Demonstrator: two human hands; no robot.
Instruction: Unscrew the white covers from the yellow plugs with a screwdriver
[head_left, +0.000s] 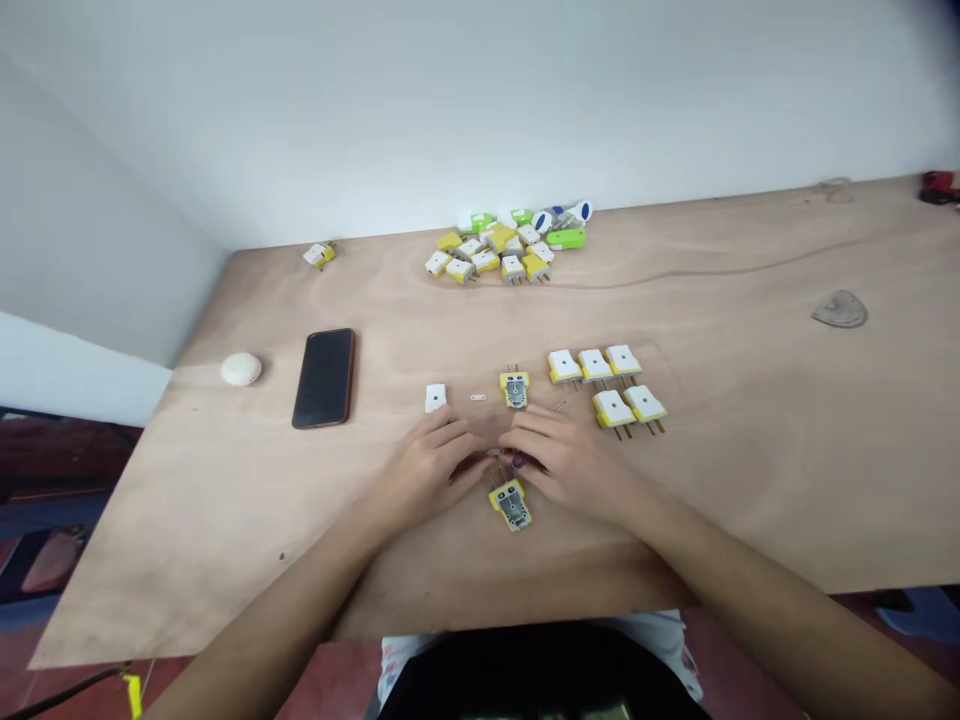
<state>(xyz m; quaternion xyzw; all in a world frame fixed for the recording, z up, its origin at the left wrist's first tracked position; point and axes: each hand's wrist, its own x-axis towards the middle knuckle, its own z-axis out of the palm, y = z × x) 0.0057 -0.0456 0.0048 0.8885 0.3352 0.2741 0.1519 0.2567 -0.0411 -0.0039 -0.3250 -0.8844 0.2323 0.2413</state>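
Note:
My left hand (431,462) and my right hand (564,458) rest close together on the wooden table (225,520), fingers curled inward and meeting over a small dark part (516,460) that I cannot make out. Just below them lies an opened yellow plug half (511,503) with grey insides showing. Beyond my fingertips sit another opened yellow plug half (514,388), a small metal strip (478,397) and a white plug cover (435,397).
Several assembled white-and-yellow plugs (606,383) stand in rows to the right. A heap of plugs and green and blue parts (510,245) lies at the far edge, one lone plug (319,254) far left. A black phone (324,377) and a white round object (241,369) lie left.

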